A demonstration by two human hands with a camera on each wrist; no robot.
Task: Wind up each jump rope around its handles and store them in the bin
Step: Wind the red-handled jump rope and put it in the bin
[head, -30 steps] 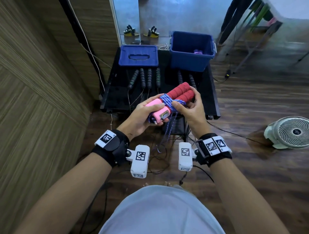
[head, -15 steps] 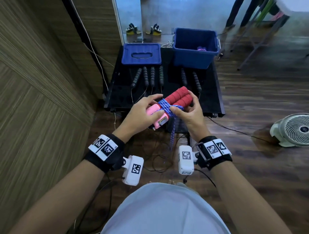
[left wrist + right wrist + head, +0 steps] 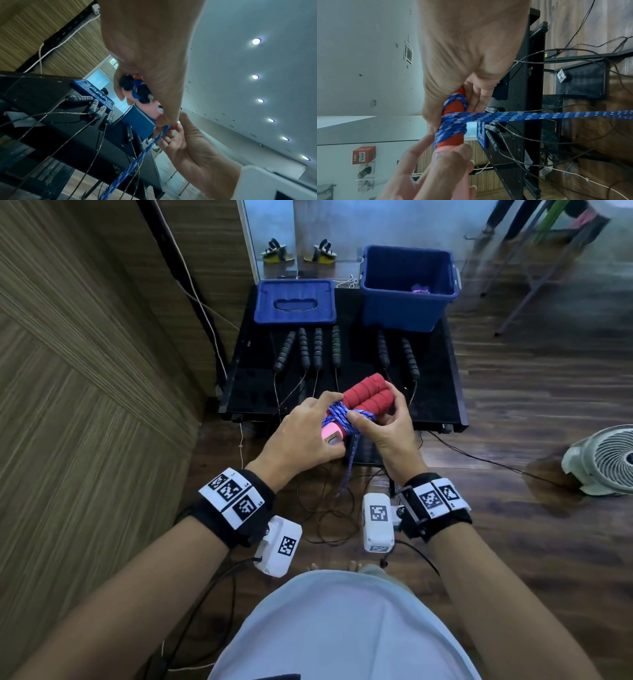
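A pair of red foam jump rope handles with pink ends is held together above the table's front edge. Blue patterned rope is wound round their middle, and a loose tail hangs down towards the floor. My left hand grips the pink ends, fingertips on the wraps. My right hand curls round the red handles, its thumb pressing the rope. The right wrist view shows the wraps on the red handle and the tail running off taut. The blue bin stands at the table's back right.
Black-handled jump ropes lie in a row on the black table, their thin cords trailing over the front edge. A blue lid lies back left. Something purple lies in the bin. A wooden wall is left, a fan right.
My left hand has rolled over the top of the pink ends and its fingers have come onto the rope wraps. My right hand has kept its hold on the red handles.
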